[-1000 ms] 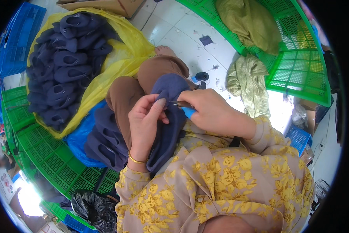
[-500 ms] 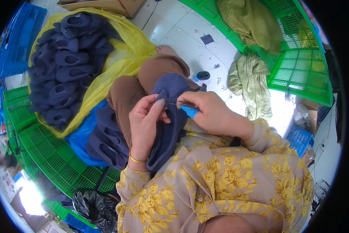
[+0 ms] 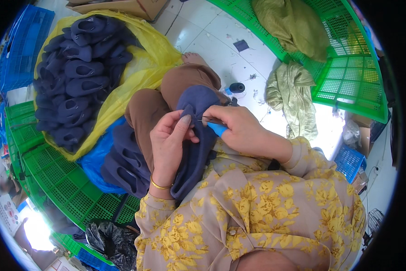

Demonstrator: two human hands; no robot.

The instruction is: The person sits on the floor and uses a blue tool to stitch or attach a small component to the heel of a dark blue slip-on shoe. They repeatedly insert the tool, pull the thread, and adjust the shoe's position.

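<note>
A dark blue felt slipper [image 3: 198, 96] lies across my lap, its rounded end over the knee. My left hand [image 3: 170, 137] pinches a small raised fold of its cloth between thumb and fingers. Close by on the right, my right hand [image 3: 236, 128] is closed on a thin needle-like metal tool [image 3: 200, 120], whose tip points at the pinched fold. A bright blue piece [image 3: 218, 129], with something dark along it, shows at the same fingers; whether it is a handle or a finger cover I cannot tell. The tool's far end is hidden by my fingers.
Many similar slippers [image 3: 83, 86] are heaped in a yellow sack [image 3: 151, 58] at the left. More slippers [image 3: 126, 165] rest beside my thigh on blue plastic. Green crates [image 3: 72, 180] stand left and far right. A dark thread spool [image 3: 236, 88] is on the tiled floor.
My right hand has shifted slightly left, nearer the pinched fold, and less of the thin tool shows between the hands. My left hand keeps its hold on the slipper.
</note>
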